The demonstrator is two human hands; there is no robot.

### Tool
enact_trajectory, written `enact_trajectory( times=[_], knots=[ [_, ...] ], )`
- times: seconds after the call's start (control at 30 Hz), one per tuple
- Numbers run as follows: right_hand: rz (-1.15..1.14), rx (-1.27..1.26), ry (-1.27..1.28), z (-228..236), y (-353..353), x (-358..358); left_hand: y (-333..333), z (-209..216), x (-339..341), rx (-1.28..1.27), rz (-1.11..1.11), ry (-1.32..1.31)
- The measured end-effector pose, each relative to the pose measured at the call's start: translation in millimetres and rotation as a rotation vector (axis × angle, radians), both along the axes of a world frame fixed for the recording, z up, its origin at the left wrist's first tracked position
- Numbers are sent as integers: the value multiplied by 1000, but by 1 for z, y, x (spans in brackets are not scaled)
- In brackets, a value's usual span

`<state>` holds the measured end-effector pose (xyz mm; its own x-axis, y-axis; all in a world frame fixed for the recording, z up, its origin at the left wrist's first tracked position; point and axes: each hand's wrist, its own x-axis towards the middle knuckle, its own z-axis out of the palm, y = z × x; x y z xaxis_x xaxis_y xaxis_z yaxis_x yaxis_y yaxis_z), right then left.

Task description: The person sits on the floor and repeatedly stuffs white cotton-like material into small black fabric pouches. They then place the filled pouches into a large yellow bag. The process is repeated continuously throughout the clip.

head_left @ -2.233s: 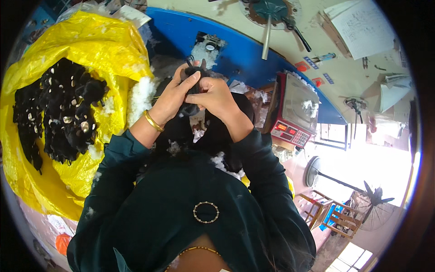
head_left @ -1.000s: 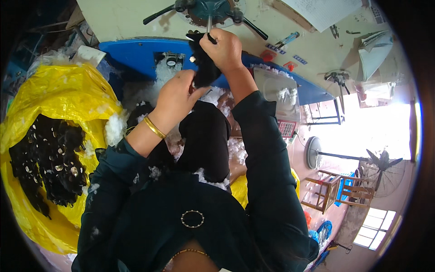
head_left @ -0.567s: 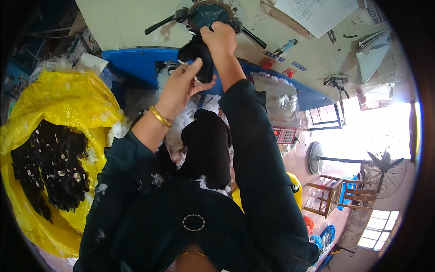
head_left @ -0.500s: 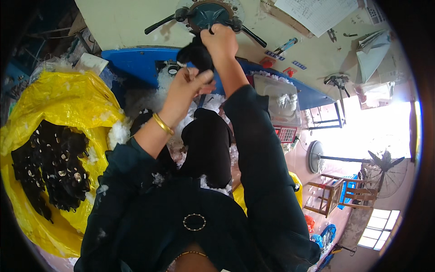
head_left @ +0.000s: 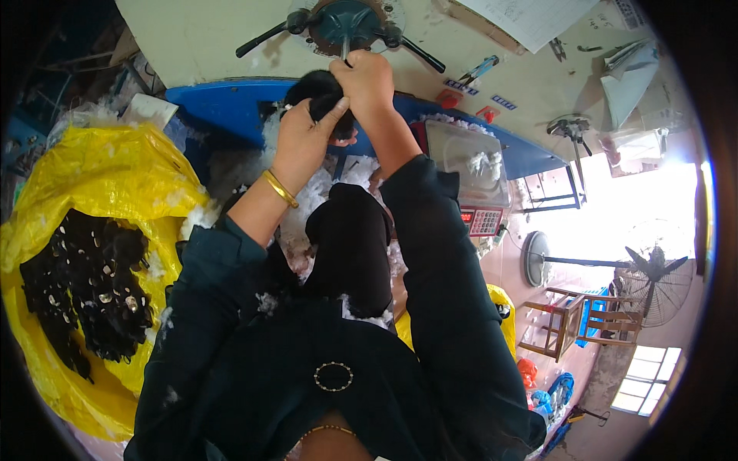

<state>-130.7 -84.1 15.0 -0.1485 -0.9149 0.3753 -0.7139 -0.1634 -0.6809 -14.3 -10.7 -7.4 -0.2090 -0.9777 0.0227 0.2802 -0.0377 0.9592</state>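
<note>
A thin metal tube (head_left: 346, 48) sticks out toward me from a round dark green machine fitting (head_left: 344, 21) with two black handles. My right hand (head_left: 366, 83) is closed at the tube's end, on the upper edge of a black plush piece (head_left: 314, 86). My left hand (head_left: 301, 137) grips the same piece from below, its thumb across the black fabric. The fingers wrap behind the piece and are partly hidden. Whether the tube goes inside the piece cannot be seen, as my right hand covers that spot.
A yellow woven sack (head_left: 115, 165) holding several black pieces (head_left: 88, 284) stands at left. White fluff (head_left: 304, 207) lies around my legs. At right are a scale with a clear tray (head_left: 467, 161), blue-handled pliers (head_left: 480, 69), a fan (head_left: 653, 284) and a wooden chair (head_left: 557, 323).
My left hand has moved up and closed on the black piece, where its fingers were looser before. My right hand stays at the tube; the view has shifted slightly.
</note>
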Motion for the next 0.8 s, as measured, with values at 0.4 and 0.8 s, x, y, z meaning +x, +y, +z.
enact_trajectory(
  times=[0.4,0.8],
  knots=[
    [3,-99,-11,-9,5,-1,7,13,-2,113,3,172],
    [284,-209,-401,-37,41,-13,22,-38,32,343,-218,551]
  ],
)
